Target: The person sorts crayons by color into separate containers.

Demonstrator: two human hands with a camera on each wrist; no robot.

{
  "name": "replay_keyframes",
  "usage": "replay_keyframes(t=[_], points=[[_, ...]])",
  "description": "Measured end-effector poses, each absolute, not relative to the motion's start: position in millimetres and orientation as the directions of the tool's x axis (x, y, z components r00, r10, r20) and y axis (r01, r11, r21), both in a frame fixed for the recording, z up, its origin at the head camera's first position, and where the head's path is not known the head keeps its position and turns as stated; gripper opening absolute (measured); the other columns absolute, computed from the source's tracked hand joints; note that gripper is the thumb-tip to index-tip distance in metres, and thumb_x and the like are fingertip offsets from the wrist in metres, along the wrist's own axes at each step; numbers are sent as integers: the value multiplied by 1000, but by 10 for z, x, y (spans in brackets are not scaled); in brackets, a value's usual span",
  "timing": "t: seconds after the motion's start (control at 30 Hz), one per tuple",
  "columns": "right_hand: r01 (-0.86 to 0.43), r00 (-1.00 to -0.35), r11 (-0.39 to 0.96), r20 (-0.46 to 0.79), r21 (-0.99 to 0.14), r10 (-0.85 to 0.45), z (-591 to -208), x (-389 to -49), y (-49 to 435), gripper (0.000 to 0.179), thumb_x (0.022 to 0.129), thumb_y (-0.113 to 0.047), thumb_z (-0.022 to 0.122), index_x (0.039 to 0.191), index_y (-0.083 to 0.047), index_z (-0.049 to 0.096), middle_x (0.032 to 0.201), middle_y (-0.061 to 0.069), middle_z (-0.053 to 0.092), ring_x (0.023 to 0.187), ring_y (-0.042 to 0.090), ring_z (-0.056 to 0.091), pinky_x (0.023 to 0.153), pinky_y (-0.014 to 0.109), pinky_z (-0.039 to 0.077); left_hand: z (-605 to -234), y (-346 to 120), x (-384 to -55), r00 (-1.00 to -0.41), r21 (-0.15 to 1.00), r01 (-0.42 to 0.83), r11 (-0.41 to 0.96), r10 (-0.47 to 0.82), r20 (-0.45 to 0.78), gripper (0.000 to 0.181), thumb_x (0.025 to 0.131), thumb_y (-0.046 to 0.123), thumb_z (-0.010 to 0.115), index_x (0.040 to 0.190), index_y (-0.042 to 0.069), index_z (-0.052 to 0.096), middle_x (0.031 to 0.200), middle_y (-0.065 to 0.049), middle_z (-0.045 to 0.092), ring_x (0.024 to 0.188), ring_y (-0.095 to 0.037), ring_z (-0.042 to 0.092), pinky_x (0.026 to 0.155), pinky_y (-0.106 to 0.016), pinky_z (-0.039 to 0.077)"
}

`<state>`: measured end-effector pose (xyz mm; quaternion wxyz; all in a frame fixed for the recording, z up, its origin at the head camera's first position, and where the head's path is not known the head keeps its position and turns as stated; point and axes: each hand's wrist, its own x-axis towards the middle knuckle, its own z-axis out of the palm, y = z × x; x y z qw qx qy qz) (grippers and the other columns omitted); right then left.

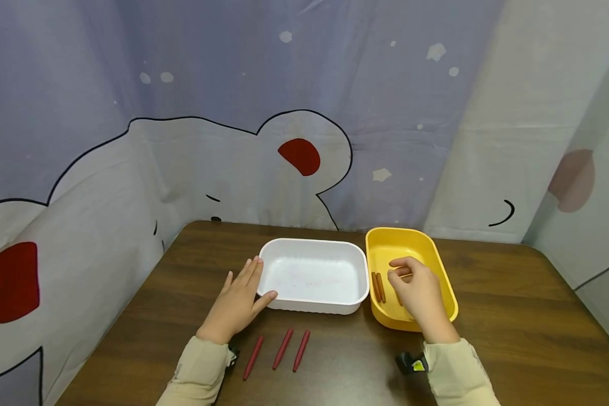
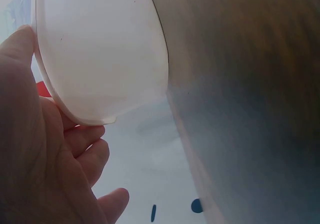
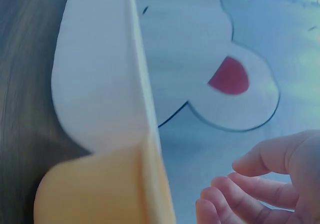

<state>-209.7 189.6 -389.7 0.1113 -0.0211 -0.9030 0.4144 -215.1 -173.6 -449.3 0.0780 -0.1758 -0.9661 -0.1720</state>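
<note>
Far left: fabric backdrop [image 1: 91, 265] with cartoon outlines and red patches, running behind the brown wood-grain tabletop [image 1: 198, 259]. Next, left hand [image 1: 233, 304], pale sleeve [image 1: 195, 369] at its wrist: fingers extended and spread, not clenched, touching the left rim of the white tray, thumb at its near-left corner. Left wrist view shows the same contact, little finger away from the rim.

Three dark red sticks lie on the tabletop in front of the white tray, apart from each other: left one [image 1: 253, 357], middle one [image 1: 282, 349], right one [image 1: 301, 351]. All slant, near ends toward the left. White tray [image 1: 312, 279] sits flat behind them, bare inside, long side facing the person.

Just beside it on the right, yellow tray [image 1: 393, 323], long side running away from the person. Two brown sticks [image 1: 376, 287] lie side by side in it, near its left wall; another bit of brown shows next to the right hand, mostly hidden. Right hand [image 1: 420, 290] is over the yellow tray, fingers loosely curved, released, nothing visible in them. Black device [image 1: 411, 363] with a yellow-green patch at the right wrist.
</note>
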Motion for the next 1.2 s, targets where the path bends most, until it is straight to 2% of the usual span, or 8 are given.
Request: replay_keyframes(t=[0.17,0.37,0.47,0.5,0.7,0.73,1.0,1.2], points=[[-116,-963,654,245,-748,109,-3824,-1977,1781,20,94,-13,66,110,-3,73,95,11,72,86,26,69,78,36,55,-4502,-1740,-2154,-926,306,366,879,311,215,84,102,54,52,158,-4,26,165,-19,23,153,-34,19,118,-66,17],[-235,-946,593,321,-770,43,-3850,-1815,1584,13,90,-5,71,103,-4,74,88,5,72,79,18,66,74,26,56,-4492,-1746,-2145,-925,306,366,879,309,220,84,102,53,52,158,-4,26,165,-19,23,153,-34,19,118,-66,17],[-307,-933,560,360,-770,-17,-3914,-1742,1445,13,87,-1,73,100,-4,74,83,1,70,74,14,65,72,27,57,-4479,-1743,-2143,-926,308,364,879,308,217,84,102,52,53,157,-4,26,165,-19,23,153,-34,20,118,-66,17],[-320,-932,554,361,-768,-36,-3939,-1727,1403,13,86,0,73,98,-4,74,81,-1,70,72,12,65,78,27,56,-4477,-1744,-2142,-926,309,364,879,308,217,83,102,52,53,157,-4,26,165,-19,23,153,-34,20,118,-66,17],[-324,-945,507,301,-799,-130,-4093,-1670,1188,14,84,2,72,93,-9,73,76,-6,67,67,6,61,74,26,54,-4480,-1741,-2144,-926,308,365,879,308,219,84,102,52,53,157,-5,26,164,-20,24,153,-34,20,118,-66,17],[-315,-949,500,282,-807,-142,-4122,-1662,1157,13,84,1,72,92,-10,72,76,-6,66,67,5,61,67,25,55,-4483,-1740,-2144,-926,307,365,879,308,219,84,102,52,53,157,-5,26,164,-20,24,153,-35,20,118,-66,17],[-335,-935,511,213,-791,-284,-4312,-1660,956,8,84,-2,73,92,-4,71,75,-6,66,66,3,58,63,22,51,-4503,-1740,-2157,-927,306,364,880,309,214,84,102,53,52,158,-4,26,165,-19,23,153,-34,20,118,-66,17],[-329,-929,530,167,-781,-331,-4402,-1689,864,8,82,-6,77,85,-4,70,72,-5,65,64,3,56,60,23,48,-4487,-1739,-2153,-930,311,358,880,307,202,84,103,53,52,158,-4,25,165,-19,23,153,-35,19,118,-66,17]])
